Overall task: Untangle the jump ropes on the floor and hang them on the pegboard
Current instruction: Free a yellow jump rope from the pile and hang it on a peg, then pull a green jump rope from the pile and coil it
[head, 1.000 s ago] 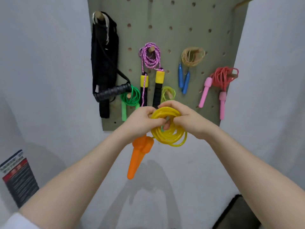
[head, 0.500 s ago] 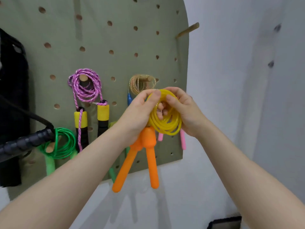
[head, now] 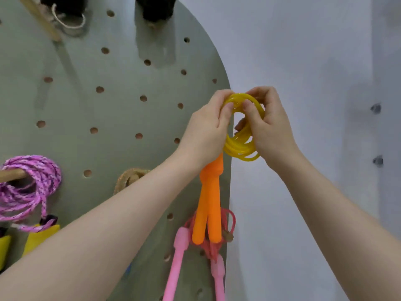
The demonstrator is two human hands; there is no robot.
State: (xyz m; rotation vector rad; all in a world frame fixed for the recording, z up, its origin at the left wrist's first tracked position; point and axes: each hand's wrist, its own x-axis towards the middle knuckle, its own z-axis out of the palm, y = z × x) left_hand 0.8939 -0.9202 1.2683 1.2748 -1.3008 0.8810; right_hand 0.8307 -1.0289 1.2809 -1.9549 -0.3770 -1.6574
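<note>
Head view. Both hands up at the right edge of the pegboard (head: 112,114), about 1 o'clock from frame centre.

Left hand (head: 206,131): fingers curled tight, thumb and fingertips pinching the left side of the yellow coil (head: 243,146) near its top. Right hand (head: 268,124): thumb pressed on the coil's top front, other fingers wrapped behind and through the loop; closed on the coil as well. Coil held upright between the two hands, several turns of thin yellow cord, its lower arc hanging free below the right palm.

Orange handles (head: 208,207): two, side by side, hanging straight down from under the left hand at 6 o'clock of the coil, tips pointing down. They overlap the board's right edge.

Red rope (head: 230,218): bundled behind the orange tips, on a peg (head: 227,236) near the board's lower right. Its pink handles (head: 176,263) dangle below, toward 6 o'clock, running out of frame.

Purple rope (head: 28,187): coiled over a wooden peg at 9 o'clock, far left; yellow grips (head: 41,235) just beneath it, partly hidden by the left forearm.

Tan rope (head: 129,178): only its top arc shows above the left forearm.

Black gear (head: 155,7): at 12 o'clock, cut off by the frame top; cannot tell what it is.

Wall (head: 314,61): pale, right of the board.
</note>
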